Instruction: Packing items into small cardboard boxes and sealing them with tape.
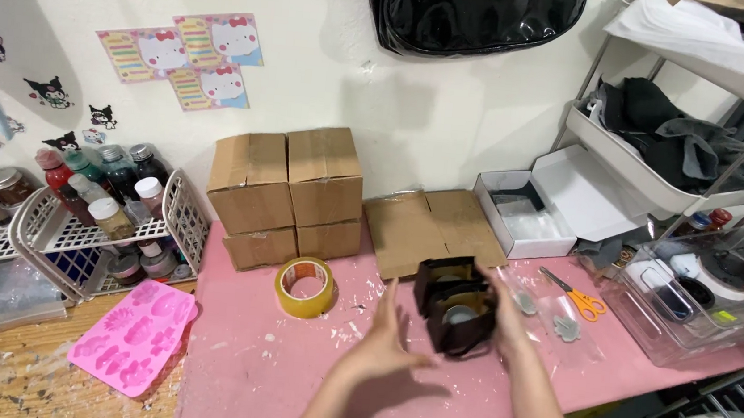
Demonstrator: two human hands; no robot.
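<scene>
Right hand [506, 315] grips one small dark brown box [455, 306]; left hand [382, 344] spread wide beside it. Four tan cartons [288, 194] stacked far left, one yellow tape roll [305, 287] near them.

A small dark brown box [455, 310] with its flaps open, something pale and round showing inside (too blurred to identify), is held tilted just above the pink mat [286, 372], toward the mat's far edge, right of centre.
</scene>
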